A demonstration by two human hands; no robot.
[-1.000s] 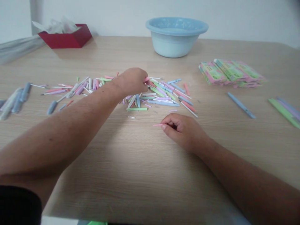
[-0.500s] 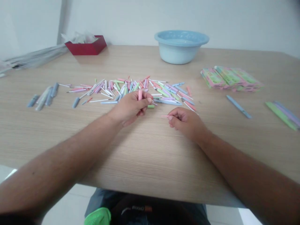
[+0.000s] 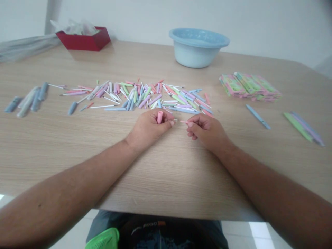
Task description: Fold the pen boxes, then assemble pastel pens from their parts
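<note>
My left hand (image 3: 151,126) is closed, with a pink pen barrel part (image 3: 160,117) tucked between its fingers. At its thumb and fingertip shows a small silvery piece (image 3: 175,120), too small to make out. Opposite, my right hand (image 3: 206,129) pinches a thin pink pen part (image 3: 183,121), its end pointing at the silvery piece with a narrow gap between them. Just beyond both hands lies a loose pile of pastel pen parts (image 3: 144,95), with barrels, caps and white refills mixed together.
Blue and whitish pen parts (image 3: 36,98) lie at the left. A blue pen (image 3: 258,117) and several pens (image 3: 298,126) are at the right, below stacked colourful packets (image 3: 246,86). Farther back stand a blue basin (image 3: 198,52) and a red box (image 3: 101,38) holding clear plastic.
My hands have come closer together, the left one moving toward the right one and slightly down. A silvery piece now shows at my left fingertips. The camera view has shifted a little.
</note>
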